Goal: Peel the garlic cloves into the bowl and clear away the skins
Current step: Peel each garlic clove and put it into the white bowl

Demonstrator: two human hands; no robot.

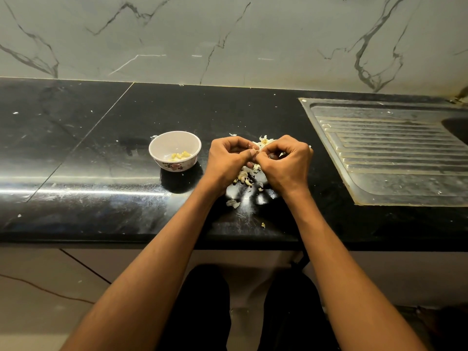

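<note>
A small white bowl with a flower print stands on the black counter and holds several peeled yellow cloves. Just right of it, my left hand and my right hand meet above a heap of garlic skins. Both hands have curled fingers and pinch a garlic clove between their thumbs and fingertips; the clove is almost wholly hidden. More papery garlic pieces show behind the hands.
A steel sink drainboard lies to the right, with the basin at the far right edge. A marble wall backs the black counter. Stray skin flakes lie near the counter's front edge.
</note>
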